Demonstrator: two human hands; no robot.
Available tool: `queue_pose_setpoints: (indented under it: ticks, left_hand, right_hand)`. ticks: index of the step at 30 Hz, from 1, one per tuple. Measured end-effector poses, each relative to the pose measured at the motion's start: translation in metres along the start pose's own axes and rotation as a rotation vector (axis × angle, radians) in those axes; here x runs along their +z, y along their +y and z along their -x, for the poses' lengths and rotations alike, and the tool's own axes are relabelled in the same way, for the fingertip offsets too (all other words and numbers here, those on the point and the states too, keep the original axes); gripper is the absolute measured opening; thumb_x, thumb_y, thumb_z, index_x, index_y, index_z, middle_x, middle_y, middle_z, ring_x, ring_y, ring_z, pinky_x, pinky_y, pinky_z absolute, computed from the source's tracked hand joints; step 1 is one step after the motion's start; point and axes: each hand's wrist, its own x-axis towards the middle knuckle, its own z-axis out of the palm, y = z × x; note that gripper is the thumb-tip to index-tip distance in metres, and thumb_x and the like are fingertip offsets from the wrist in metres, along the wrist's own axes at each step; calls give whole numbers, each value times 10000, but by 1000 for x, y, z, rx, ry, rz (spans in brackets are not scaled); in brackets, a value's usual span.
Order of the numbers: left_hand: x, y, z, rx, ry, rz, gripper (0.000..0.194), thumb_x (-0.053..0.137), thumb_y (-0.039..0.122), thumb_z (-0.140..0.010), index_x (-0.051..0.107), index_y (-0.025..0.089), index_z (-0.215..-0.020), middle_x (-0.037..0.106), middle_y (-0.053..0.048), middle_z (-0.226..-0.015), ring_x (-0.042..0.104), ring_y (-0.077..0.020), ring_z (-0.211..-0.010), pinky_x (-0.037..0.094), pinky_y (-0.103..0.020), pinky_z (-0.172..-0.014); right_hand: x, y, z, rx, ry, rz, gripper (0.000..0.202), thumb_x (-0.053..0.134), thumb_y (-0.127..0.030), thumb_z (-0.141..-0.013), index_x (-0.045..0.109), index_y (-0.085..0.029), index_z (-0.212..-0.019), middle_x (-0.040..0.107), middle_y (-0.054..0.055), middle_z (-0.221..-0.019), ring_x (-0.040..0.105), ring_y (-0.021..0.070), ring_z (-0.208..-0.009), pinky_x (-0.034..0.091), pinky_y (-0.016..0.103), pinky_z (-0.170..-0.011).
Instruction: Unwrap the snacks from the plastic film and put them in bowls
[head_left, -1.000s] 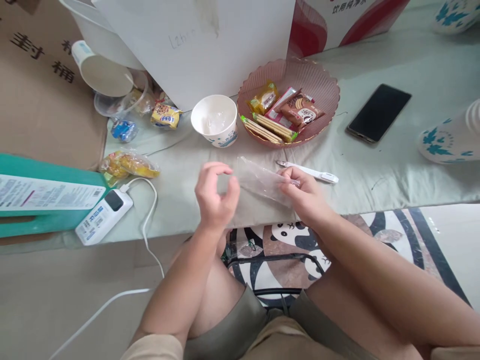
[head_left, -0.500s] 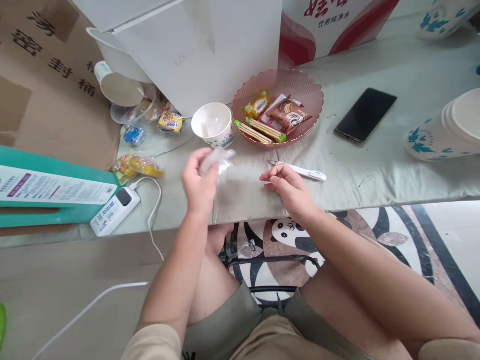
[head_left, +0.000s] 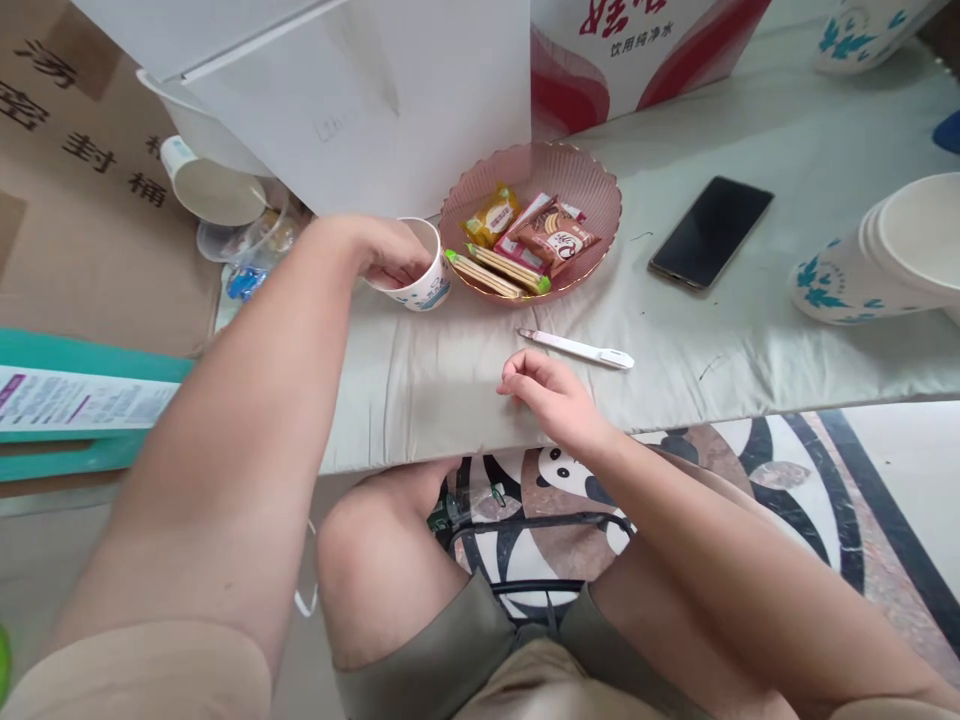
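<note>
My left hand [head_left: 394,252] reaches down into a white paper cup [head_left: 426,292] with a blue print. Its fingertips are hidden inside, and the plastic wrapper it held a moment ago is out of sight. My right hand [head_left: 551,395] hovers near the table's front edge, fingers curled in and thumb against them, with nothing visible in it. Just beyond it lies a white utility knife [head_left: 577,348]. A pink ribbed bowl [head_left: 596,235] stands beside the cup, with wrapped snacks [head_left: 559,238] and stick biscuits [head_left: 499,270] in it.
A black phone [head_left: 711,232] lies to the right, near a stack of paper cups [head_left: 862,265]. Behind stand a white box [head_left: 360,110] and a red-and-white carton [head_left: 645,60]. A tipped cup [head_left: 217,190] and a green box [head_left: 82,370] are on the left.
My left hand has moved up and left from in front of the cup into it, taking the clear wrapper out of view. My right hand has drawn back slightly and curled its fingers.
</note>
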Motion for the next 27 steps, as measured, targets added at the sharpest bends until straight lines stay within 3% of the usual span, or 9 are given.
queue_pose_setpoints:
  ticks: [3, 7, 11, 14, 16, 19, 22, 24, 27]
  left_hand:
    - [1, 11, 3, -297, -266, -220, 152, 789, 82, -643, 644, 120, -614, 589, 30, -559, 729, -174, -825, 524, -393, -998]
    - [2, 33, 26, -157, -162, -458, 215, 809, 48, -597, 623, 153, -624, 592, 8, -603, 711, -285, -943, 477, -494, -1059]
    - [-18, 26, 68, 120, 376, -289, 125, 727, 81, -781, 621, 146, -796, 588, 19, -746, 659, -189, -935, 472, -363, -1003]
    - [-42, -18, 97, 241, 903, -53, 201, 670, 1, -792, 579, 153, -887, 584, 11, -849, 580, -132, -891, 469, -284, -914]
    - [-56, -62, 109, 124, 1142, -93, 356, 740, -28, -646, 605, 166, -912, 581, -28, -963, 540, -185, -979, 433, -384, -993]
    - [-71, -129, 117, -172, 1003, -114, 591, 859, 25, -391, 663, 236, -907, 536, -40, -977, 419, -331, -1168, 252, -613, -1105]
    - [-79, -172, 120, -119, 763, -107, 540, 890, 64, -301, 656, 245, -752, 482, -41, -903, 395, -332, -1136, 214, -608, -1121]
    - [-82, -180, 122, -58, 728, -101, 480, 882, 77, -309, 633, 233, -687, 485, -43, -920, 410, -305, -1091, 239, -579, -1142]
    - [-83, -161, 127, -14, 798, -46, 453, 883, 84, -373, 644, 220, -734, 524, -45, -1012, 439, -285, -1094, 252, -547, -1188]
  right_hand:
    - [-1, 1, 0, 10, -12, 25, 164, 591, -381, -782, 551, -222, -782, 600, 7, -765, 535, 163, -751, 395, 307, -671]
    - [-2, 3, 0, 24, 1, 78, 199, 586, -414, -821, 550, -221, -786, 612, 9, -765, 514, 153, -714, 386, 311, -667]
    - [-1, 6, 0, 11, 4, 101, 216, 594, -427, -827, 542, -225, -773, 567, -4, -715, 487, 147, -675, 371, 307, -635]
    - [0, 9, 0, 9, 30, 119, 232, 607, -445, -822, 542, -227, -779, 544, -16, -669, 463, 142, -639, 359, 302, -615]
    - [2, 10, 1, -1, 52, 138, 238, 609, -451, -827, 550, -223, -789, 540, -18, -660, 475, 142, -644, 368, 300, -625]
    - [4, 12, 2, -16, 59, 171, 242, 608, -451, -836, 561, -216, -800, 539, -20, -664, 499, 143, -661, 386, 300, -648]
    - [5, 14, 2, -20, 48, 192, 243, 611, -448, -837, 563, -213, -796, 536, -21, -665, 490, 139, -652, 380, 299, -636]
    - [5, 14, 2, -23, 51, 203, 243, 607, -447, -836, 562, -212, -791, 531, -21, -663, 491, 139, -651, 385, 299, -636]
    - [6, 13, 3, -37, 58, 228, 241, 584, -446, -848, 556, -214, -790, 526, -21, -661, 499, 142, -644, 397, 299, -630]
